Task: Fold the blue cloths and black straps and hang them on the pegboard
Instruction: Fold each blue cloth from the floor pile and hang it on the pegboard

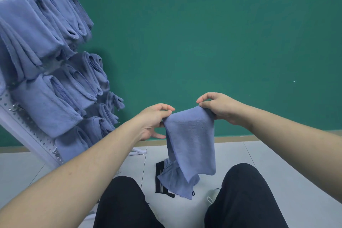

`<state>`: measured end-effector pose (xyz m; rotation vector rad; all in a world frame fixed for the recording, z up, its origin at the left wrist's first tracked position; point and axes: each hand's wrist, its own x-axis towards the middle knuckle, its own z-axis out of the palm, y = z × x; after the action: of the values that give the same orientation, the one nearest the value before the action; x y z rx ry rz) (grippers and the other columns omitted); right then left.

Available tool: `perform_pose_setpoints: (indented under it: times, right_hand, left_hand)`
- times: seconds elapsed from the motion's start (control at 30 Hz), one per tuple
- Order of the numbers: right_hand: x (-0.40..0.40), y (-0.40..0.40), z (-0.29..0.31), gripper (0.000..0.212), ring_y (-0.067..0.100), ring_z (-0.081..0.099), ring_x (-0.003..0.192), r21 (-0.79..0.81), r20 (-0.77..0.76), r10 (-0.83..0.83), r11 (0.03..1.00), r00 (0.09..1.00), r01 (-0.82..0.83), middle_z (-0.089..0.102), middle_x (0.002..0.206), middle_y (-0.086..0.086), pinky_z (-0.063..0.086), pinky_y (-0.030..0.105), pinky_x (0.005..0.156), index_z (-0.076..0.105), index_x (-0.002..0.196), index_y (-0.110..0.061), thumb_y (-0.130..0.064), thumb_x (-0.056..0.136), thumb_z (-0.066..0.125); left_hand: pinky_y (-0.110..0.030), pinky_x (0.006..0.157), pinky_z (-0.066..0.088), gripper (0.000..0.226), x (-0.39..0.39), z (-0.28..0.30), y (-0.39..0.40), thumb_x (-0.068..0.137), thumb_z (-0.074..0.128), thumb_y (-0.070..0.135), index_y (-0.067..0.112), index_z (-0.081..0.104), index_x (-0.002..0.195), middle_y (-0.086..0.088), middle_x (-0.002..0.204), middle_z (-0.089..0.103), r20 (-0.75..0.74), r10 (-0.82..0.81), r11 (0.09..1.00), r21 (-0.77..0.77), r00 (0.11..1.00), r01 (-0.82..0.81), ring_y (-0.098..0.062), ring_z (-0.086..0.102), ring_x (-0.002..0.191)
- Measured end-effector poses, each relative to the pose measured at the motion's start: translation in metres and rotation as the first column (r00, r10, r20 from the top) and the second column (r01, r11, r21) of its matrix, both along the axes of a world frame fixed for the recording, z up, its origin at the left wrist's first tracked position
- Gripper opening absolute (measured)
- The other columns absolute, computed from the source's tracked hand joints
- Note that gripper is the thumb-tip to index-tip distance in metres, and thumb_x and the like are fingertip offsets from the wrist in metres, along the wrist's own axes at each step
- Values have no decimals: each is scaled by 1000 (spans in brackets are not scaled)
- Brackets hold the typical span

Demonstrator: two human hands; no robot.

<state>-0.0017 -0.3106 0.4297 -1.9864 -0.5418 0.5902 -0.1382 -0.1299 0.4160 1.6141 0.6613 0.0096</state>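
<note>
Green wall (203, 24) filling the background from nine o'clock to three o'clock, pale tiled floor (286, 163) spreading below. Leaning at nine o'clock, white pegboard (27, 131) carrying rows of folded cloths (42, 105), crowding the hooks from top to bottom, with a few bare hooks (13, 107) showing along the left edge. Black-trousered knees (246, 190) framing six o'clock. Hanging at centre, blue cloth (190, 139) drooping with its long axis running twelve to six, top edge stretched nine to three between both hands, lower end trailing near the floor. Left hand (153, 118) pinching the top corner at the nine o'clock side, thumb and fingers curled on the fabric; right hand (218, 107) pinching the opposite corner at the three o'clock side, likewise curled on it. Judging the fold as partway done, the cloth already looking doubled lengthwise. Pegboard lying toward nine to ten o'clock of the hands, left hand being the nearer, so the coming carry probably needing a swing leftward. Lying on the floor at six o'clock, beneath the cloth's tail, black strap (161, 177) waiting unfolded, partly hidden.
</note>
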Motion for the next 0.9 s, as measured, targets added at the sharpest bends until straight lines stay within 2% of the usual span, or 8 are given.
perform_pose_setpoints:
  times: [0.17,0.33,0.43,0.57,0.63,0.73,0.83,0.9]
  right_hand:
    - [-2,3,1,23,19,44,70,-155,104,17,988,994,-1,51,79,2,44,29,65,65,95,-24,-14,98,44]
    - [-1,3,-1,18,18,30,55,-171,114,-8,985,993,27,40,65,0,26,27,51,61,97,-23,-14,96,45]
    - [0,1,-3,10,17,32,55,-156,81,-15,987,997,27,45,68,1,25,27,50,59,101,-19,-14,92,56]
    - [-1,2,-7,21,20,45,70,-46,-56,-45,998,997,43,54,82,7,38,28,58,54,100,-21,-6,90,65]
    - [0,4,-10,21,21,48,77,-13,-62,-37,999,997,37,56,88,6,40,29,62,54,97,-21,-4,91,65]
    - [1,3,-8,16,21,46,77,-26,-45,5,1000,999,-6,60,88,8,36,28,61,63,92,-19,-5,88,69]
    - [1,0,-2,18,18,46,73,-69,-35,58,996,998,-60,59,81,4,37,26,63,69,96,-16,-11,82,79]
    - [2,-1,2,35,17,54,79,-126,-2,114,986,993,-113,64,87,1,44,27,74,71,99,-20,-25,70,89]
  left_hand:
    - [-47,71,62,19,1,0,-8,104,50,23,27,67,99,-3,85,57,16,-8,995,96,1000,7,-19,55,74]
    - [-42,83,57,11,1,-2,-7,94,69,22,23,66,104,-1,84,67,67,-3,1000,-7,998,4,-19,60,75]
    - [-33,77,57,29,0,-5,-4,87,74,4,16,64,111,-8,90,70,131,36,993,-117,991,-20,-17,66,74]
    - [-29,77,57,43,-2,-6,-4,86,69,-10,10,59,122,-9,92,64,151,68,988,-148,986,-45,-16,65,75]
    - [-27,80,56,45,-2,-8,-2,84,72,-10,14,61,120,-9,108,54,145,60,995,-84,988,-48,-15,64,84]
    - [-28,90,55,40,0,-9,4,81,76,-6,20,68,109,-14,119,63,128,-24,999,39,992,20,-18,68,99]
    - [-32,102,52,37,0,-10,9,76,81,-2,25,72,99,-9,108,73,84,-73,980,191,994,56,-17,70,102]
    - [-27,100,51,36,0,-8,9,72,86,4,29,73,95,0,100,74,54,-92,930,361,994,66,-12,69,99]
